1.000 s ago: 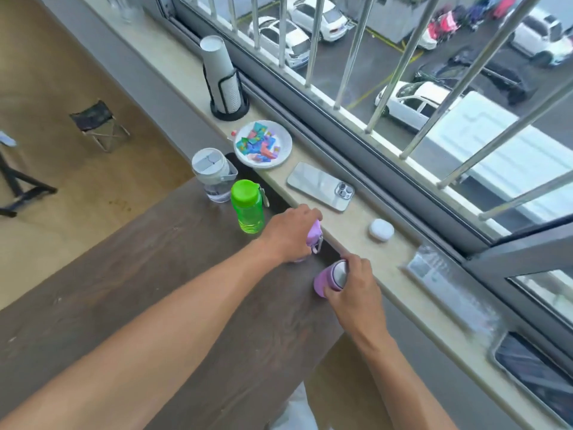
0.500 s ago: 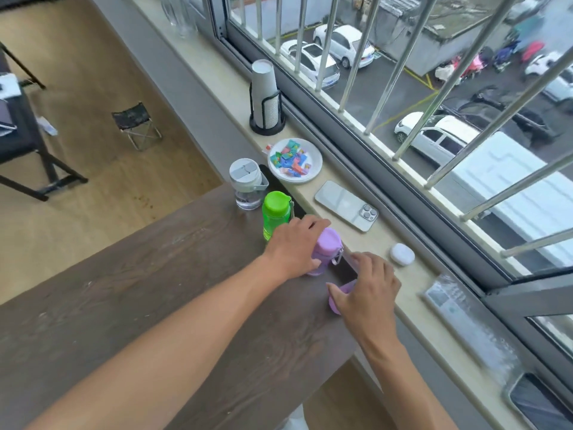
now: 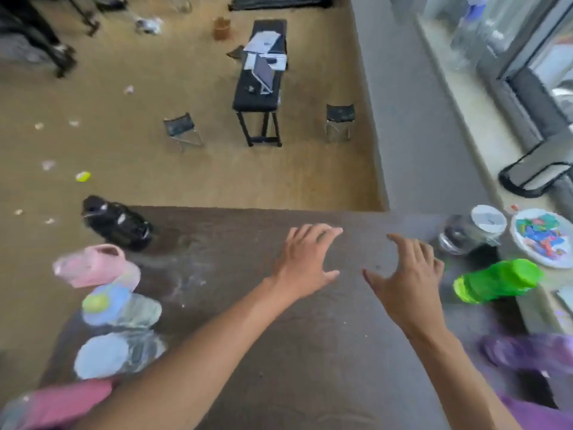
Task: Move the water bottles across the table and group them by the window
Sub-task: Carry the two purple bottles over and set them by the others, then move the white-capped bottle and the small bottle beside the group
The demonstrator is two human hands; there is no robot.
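Both hands hover over the middle of the dark wooden table [image 3: 279, 352], fingers spread and holding nothing: my left hand [image 3: 305, 259], my right hand [image 3: 406, 280]. By the window on the right stand a clear bottle with a white lid [image 3: 471, 232], a green bottle [image 3: 499, 280] and a blurred purple bottle [image 3: 527, 352]. Along the table's left edge stand a black bottle [image 3: 117, 223], a pink bottle [image 3: 96, 265], a clear bottle with a blue and yellow-green lid [image 3: 121, 307], a clear bottle with a pale blue lid [image 3: 114, 353] and a dark pink bottle [image 3: 59, 405]. The image is motion-blurred.
A white plate of coloured pieces [image 3: 542, 237] lies on the window sill [image 3: 465, 97], with a black cup holder [image 3: 533, 178] behind it. Beyond the table, on the floor, stand a black bench [image 3: 260, 85] and two small folding stools [image 3: 181, 128].
Both hands have let go of the purple bottles by the window and moved to the table's middle. The view has swung left, bringing the bottles on the far side into sight.
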